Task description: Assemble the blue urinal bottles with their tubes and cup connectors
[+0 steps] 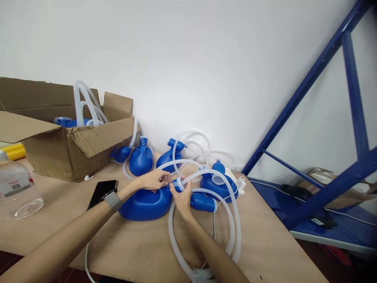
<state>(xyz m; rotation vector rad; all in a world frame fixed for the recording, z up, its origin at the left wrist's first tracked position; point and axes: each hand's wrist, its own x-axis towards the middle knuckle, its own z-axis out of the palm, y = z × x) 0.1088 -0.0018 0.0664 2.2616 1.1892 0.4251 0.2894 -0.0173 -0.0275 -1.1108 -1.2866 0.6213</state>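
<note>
Got fingers of the right hand (183,199) wrapped round the white cap (178,183) on a milky tube (238,228), right at the neck (174,183) of the blue bottle (150,210). Can't honestly tell if pinching anything with the left hand (155,180), curled just beside that neck. Sits on the table (265,243), mostly left of the right hand, stretched roughly left-to-right, neck end nearest the right.

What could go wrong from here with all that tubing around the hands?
The looped tube passes on both sides of the right forearm, so it might snag and tug the white cap in the right hand. The phone sits close by the left wrist's watch and could get knocked.
</note>
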